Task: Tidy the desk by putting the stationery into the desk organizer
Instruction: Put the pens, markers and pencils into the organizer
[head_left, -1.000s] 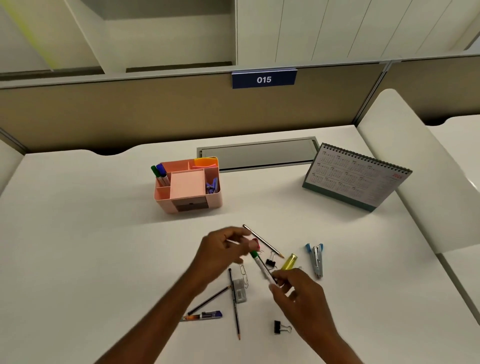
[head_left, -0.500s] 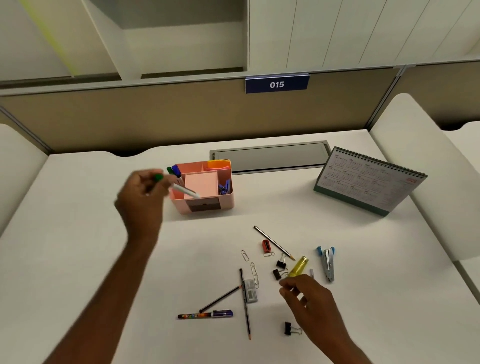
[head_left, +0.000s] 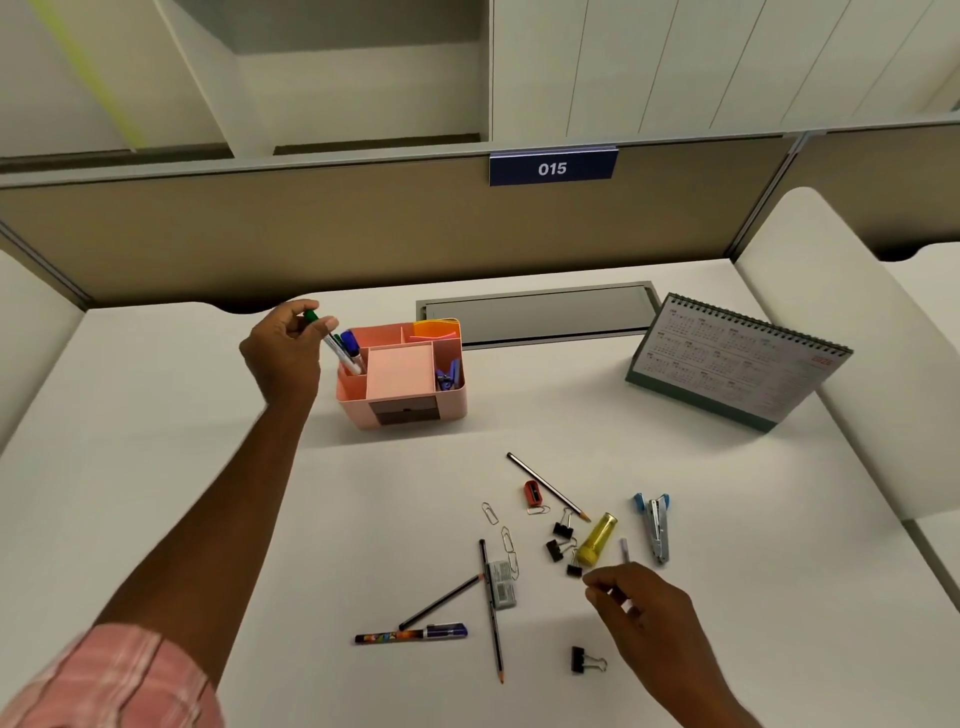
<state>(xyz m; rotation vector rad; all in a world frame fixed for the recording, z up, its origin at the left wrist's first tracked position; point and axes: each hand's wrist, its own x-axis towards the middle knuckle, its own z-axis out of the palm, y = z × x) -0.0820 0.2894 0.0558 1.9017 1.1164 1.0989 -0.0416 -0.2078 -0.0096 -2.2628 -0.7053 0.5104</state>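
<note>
Reading "015" in white, a blue plaque (head_left: 552, 167) sits upper centre. Left hand (head_left: 283, 348) pinches a green-capped white marker (head_left: 332, 340) into the pink plastic organizer's (head_left: 402, 374) left compartment. Right hand (head_left: 641, 605), fingers loosely curled and empty, hovers lower right.

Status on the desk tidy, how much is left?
Early. Pink organizer already holds markers and a blue item. In hand: left hand lowers a green-capped marker into its left slot; right hand hovers by the clutter. Left: pencils, pen, stapler, sharpener, binder clips, paper clips.
</note>
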